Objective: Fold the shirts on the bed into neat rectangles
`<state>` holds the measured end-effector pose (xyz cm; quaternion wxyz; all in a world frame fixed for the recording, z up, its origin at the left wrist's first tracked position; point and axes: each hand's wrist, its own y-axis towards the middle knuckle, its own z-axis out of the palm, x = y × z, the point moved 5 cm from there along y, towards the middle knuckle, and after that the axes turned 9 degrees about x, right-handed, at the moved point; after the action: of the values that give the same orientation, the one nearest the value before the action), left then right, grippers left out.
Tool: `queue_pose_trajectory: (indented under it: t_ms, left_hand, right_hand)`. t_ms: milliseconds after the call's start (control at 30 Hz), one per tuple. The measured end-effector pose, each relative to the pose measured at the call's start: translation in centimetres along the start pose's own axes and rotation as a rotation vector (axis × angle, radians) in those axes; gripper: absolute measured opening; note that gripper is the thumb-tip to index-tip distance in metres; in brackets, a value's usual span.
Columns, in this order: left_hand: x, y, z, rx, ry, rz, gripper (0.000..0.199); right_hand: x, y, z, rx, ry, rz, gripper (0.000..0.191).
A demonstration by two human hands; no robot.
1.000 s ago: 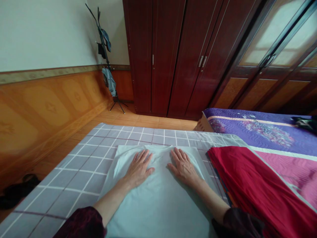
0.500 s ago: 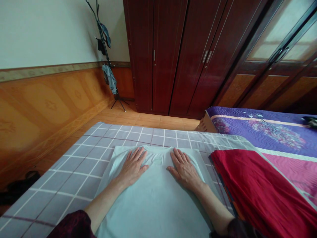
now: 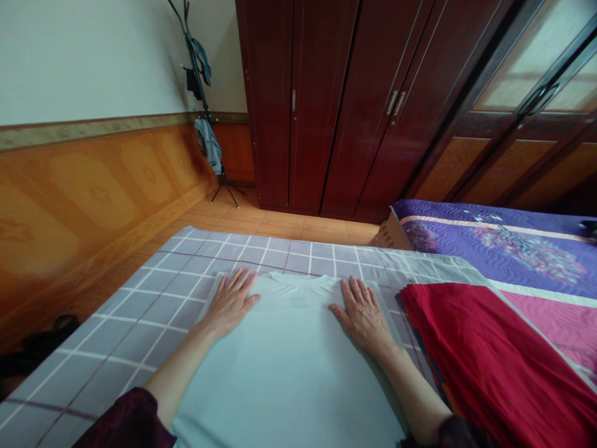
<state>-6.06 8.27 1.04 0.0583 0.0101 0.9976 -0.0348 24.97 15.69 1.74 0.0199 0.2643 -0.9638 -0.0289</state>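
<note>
A pale mint T-shirt [image 3: 289,361] lies spread flat, its neckline at the far end. My left hand [image 3: 232,303] rests palm down on its far left shoulder area, fingers stretched out and pointing away from me. On the far right shoulder area lies my right hand [image 3: 362,314], also flat with fingers extended. Both hands touch the cloth and hold nothing. Under the shirt is a grey checked cover [image 3: 153,295]. The shirt's near end runs out of view at the bottom.
Folded red cloth [image 3: 494,348] lies right of the shirt, on top of other darker fabric. Beyond it is a bed with a purple and pink floral cover [image 3: 448,233]. A dark red wardrobe [image 3: 321,112] and a coat stand [image 3: 205,106] stand at the back. A dark object [image 3: 40,348] is at the lower left.
My hands have slid apart over the shirt, the left one leftward and the right one rightward. Wrinkles below the neckline have flattened out.
</note>
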Motion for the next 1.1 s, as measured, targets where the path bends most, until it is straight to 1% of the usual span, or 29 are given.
queue_pose_trajectory:
  t_ms: [67, 133, 200, 233, 267, 300, 333, 400, 433, 467, 500, 533, 633, 700, 733, 800, 867, 933, 967, 1033, 1067, 1100]
  left_hand:
    - [0.6, 0.1, 0.1, -0.035, 0.003, -0.043, 0.053]
    - [0.9, 0.1, -0.1, -0.078, 0.002, -0.105, 0.053]
    - [0.8, -0.1, -0.6, -0.146, -0.01, -0.146, 0.054]
    - [0.3, -0.2, -1.0, -0.179, -0.026, -0.123, 0.053]
    - [-0.5, -0.4, -1.4, -0.202, -0.047, -0.063, 0.052]
    - [-1.6, -0.6, -1.7, -0.206, -0.071, 0.029, 0.051]
    - [-2.8, -0.9, -1.9, -0.186, -0.09, 0.138, 0.049]
    - [-5.1, -1.5, -1.7, -0.094, -0.104, 0.322, 0.047]
    - [-5.8, -1.8, -1.5, -0.039, -0.097, 0.374, 0.048]
    - [-6.2, -1.9, -1.1, 0.008, -0.086, 0.395, 0.05]
    - [-6.2, -1.9, -0.7, 0.044, -0.073, 0.39, 0.053]
    - [-5.9, -1.7, -0.3, 0.064, -0.061, 0.364, 0.055]
    - [-3.9, -0.8, 0.3, 0.057, -0.035, 0.226, 0.056]
    - [-2.7, -0.2, 0.1, 0.032, -0.028, 0.143, 0.056]
    - [-2.5, -0.2, -0.2, 0.022, -0.026, 0.115, 0.056]
    - [-3.0, -0.6, -1.2, 0.014, -0.026, 0.094, 0.056]
    - [-4.4, -2.1, -2.4, 0.039, -0.033, 0.133, 0.057]
    - [-6.3, -4.8, -3.2, 0.095, -0.041, 0.236, 0.059]
    - [-7.2, -6.4, -3.4, 0.128, -0.04, 0.299, 0.061]
    - [-8.1, -10.0, -2.9, 0.175, -0.02, 0.404, 0.063]
    - [-8.0, -11.7, -2.4, 0.179, -0.004, 0.429, 0.065]
    - [-7.6, -13.2, -1.8, 0.169, 0.014, 0.436, 0.066]
  right_hand:
    - [0.6, -0.2, -0.1, -0.016, -0.008, -0.073, 0.065]
    - [1.5, -0.4, -0.1, 0.006, -0.001, -0.165, 0.064]
    - [1.9, -0.5, -0.3, 0.018, 0.013, -0.165, 0.063]
    - [2.2, -0.6, -0.5, 0.011, 0.023, -0.158, 0.063]
    - [2.6, -0.8, -0.8, -0.003, 0.035, -0.168, 0.061]
    - [3.2, -1.0, -1.1, -0.016, 0.051, -0.203, 0.06]
    - [4.1, -1.3, -1.4, -0.018, 0.07, -0.27, 0.059]
    - [6.0, -2.0, -1.7, 0.03, 0.103, -0.441, 0.058]
    - [6.6, -2.2, -1.7, 0.07, 0.112, -0.505, 0.059]
    - [6.9, -2.3, -1.6, 0.108, 0.113, -0.534, 0.06]
    - [6.7, -2.2, -1.4, 0.134, 0.104, -0.524, 0.062]
    - [6.1, -2.0, -1.2, 0.141, 0.089, -0.479, 0.063]
    - [2.8, -0.6, -0.5, 0.092, 0.033, -0.254, 0.066]
    - [1.2, 0.1, -0.1, 0.062, 0.003, -0.163, 0.066]
    - [0.8, 0.2, -0.2, 0.051, -0.008, -0.137, 0.066]
    - [1.2, -0.1, -0.8, 0.02, -0.02, -0.114, 0.064]
    - [2.9, -1.4, -2.1, -0.02, -0.01, -0.137, 0.063]
    - [5.6, -3.9, -3.5, -0.035, 0.023, -0.231, 0.062]
    - [7.0, -5.5, -4.0, -0.021, 0.046, -0.297, 0.062]
    - [9.1, -8.9, -4.4, 0.046, 0.09, -0.434, 0.065]
    - [9.6, -10.5, -4.2, 0.089, 0.107, -0.486, 0.068]
    - [9.5, -11.9, -3.9, 0.129, 0.115, -0.517, 0.069]
